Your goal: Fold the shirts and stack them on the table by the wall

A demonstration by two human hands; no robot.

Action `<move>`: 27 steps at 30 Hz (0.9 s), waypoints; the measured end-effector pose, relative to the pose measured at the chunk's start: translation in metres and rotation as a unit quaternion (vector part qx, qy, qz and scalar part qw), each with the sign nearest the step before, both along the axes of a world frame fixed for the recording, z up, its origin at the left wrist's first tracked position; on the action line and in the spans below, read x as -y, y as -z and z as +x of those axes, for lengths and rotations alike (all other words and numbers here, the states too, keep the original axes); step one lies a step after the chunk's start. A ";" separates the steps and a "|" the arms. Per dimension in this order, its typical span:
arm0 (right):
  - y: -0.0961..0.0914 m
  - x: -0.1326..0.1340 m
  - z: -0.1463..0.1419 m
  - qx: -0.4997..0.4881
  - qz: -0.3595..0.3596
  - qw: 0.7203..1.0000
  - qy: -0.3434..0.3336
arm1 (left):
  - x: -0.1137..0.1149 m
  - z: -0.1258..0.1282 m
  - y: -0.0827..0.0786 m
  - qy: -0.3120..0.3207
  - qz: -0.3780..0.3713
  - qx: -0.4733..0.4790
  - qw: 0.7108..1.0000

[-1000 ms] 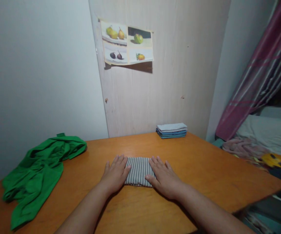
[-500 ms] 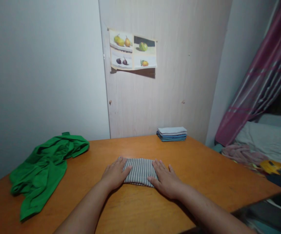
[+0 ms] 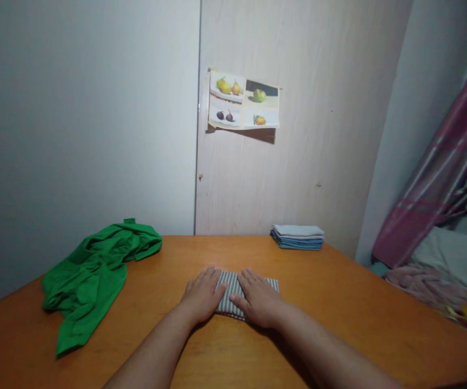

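A folded grey-and-white striped cloth [image 3: 228, 296] lies flat near the middle of the table. My left hand [image 3: 204, 294] rests on its left end, palm down, with the fingers stretched out and the thumb on the stripes. Flat across the cloth's right half lies my right hand [image 3: 260, 300], fingers extended away from me and thumb pointing left. A corner of the cloth shows beyond the right hand. Both hands cover part of the fabric.
To the left, a crumpled green garment [image 3: 91, 275] spreads over the orange table [image 3: 168, 356]. A neat stack of folded clothes [image 3: 297, 237] stands at the back right. Behind, a fruit picture [image 3: 244, 101] hangs on the wall panel. Bedding [image 3: 444, 270] and a purple curtain [image 3: 424, 183] are at right.
My right hand has slid inward from the cloth's right edge onto its right half, closer to my left hand. The whole view has shifted, the scene sitting further right and lower.
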State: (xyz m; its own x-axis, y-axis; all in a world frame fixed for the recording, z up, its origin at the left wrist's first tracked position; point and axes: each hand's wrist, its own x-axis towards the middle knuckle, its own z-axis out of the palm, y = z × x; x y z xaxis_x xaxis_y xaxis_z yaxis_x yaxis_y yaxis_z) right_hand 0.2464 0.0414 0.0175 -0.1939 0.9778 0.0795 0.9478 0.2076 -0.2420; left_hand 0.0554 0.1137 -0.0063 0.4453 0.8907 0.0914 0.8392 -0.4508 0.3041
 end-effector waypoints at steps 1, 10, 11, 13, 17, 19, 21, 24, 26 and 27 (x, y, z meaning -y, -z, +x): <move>0.006 -0.001 -0.001 0.009 -0.006 1.000 0.003 | 0.000 0.000 0.000 -0.004 -0.005 0.002 1.000; 0.014 0.000 0.000 0.031 -0.016 0.999 0.010 | -0.003 -0.008 -0.001 -0.053 -0.035 0.019 0.998; 0.013 0.000 0.000 0.033 -0.022 0.999 0.011 | -0.005 -0.010 -0.002 -0.061 -0.032 0.023 0.997; 0.011 -0.002 0.000 0.034 -0.034 0.999 0.013 | -0.009 -0.016 -0.004 -0.075 -0.020 0.038 0.996; 0.000 -0.009 -0.004 0.027 -0.038 0.998 0.031 | -0.022 -0.028 -0.009 -0.096 -0.006 0.075 0.993; -0.008 -0.015 -0.010 0.017 -0.019 0.999 0.034 | -0.030 -0.032 -0.009 -0.104 -0.007 0.090 0.990; -0.015 -0.022 -0.021 0.002 0.004 1.000 0.022 | -0.036 -0.035 -0.007 -0.109 -0.004 0.107 0.988; -0.014 -0.032 -0.040 -0.015 0.020 1.000 -0.003 | -0.042 -0.038 -0.001 -0.114 0.003 0.132 0.985; -0.005 -0.037 -0.051 -0.012 0.006 1.000 -0.012 | -0.045 -0.038 0.004 -0.115 0.008 0.148 0.982; 0.000 -0.038 -0.055 -0.008 -0.004 1.000 -0.013 | -0.047 -0.038 0.006 -0.116 0.010 0.157 0.981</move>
State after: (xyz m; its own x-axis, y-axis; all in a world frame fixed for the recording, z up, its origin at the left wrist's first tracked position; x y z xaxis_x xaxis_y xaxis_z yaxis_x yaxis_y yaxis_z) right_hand 0.1917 0.0794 0.0174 -0.2178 0.9731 0.0746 0.9383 0.2299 -0.2583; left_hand 0.0171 0.1608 -0.0125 0.1788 0.9612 0.2099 0.7860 -0.2679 0.5572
